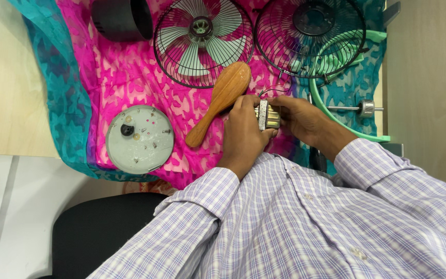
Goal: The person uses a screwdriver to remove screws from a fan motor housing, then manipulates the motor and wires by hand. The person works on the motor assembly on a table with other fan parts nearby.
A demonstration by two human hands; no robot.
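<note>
Your left hand (243, 135) and right hand (300, 120) both clamp the small metal motor (267, 115) above the pink cloth (120, 77), right of the brush (220, 98). It looks stiff and dense (thin wires trail off), so take the laminated sides.

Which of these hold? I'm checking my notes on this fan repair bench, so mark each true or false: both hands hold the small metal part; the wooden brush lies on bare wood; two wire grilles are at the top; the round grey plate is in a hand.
1. Left hand and right hand hold the metal part: true.
2. Wooden brush on bare wood: false, on the pink cloth.
3. Two wire grilles at the top: true.
4. Grey plate held: false, it lies on the cloth.
</note>
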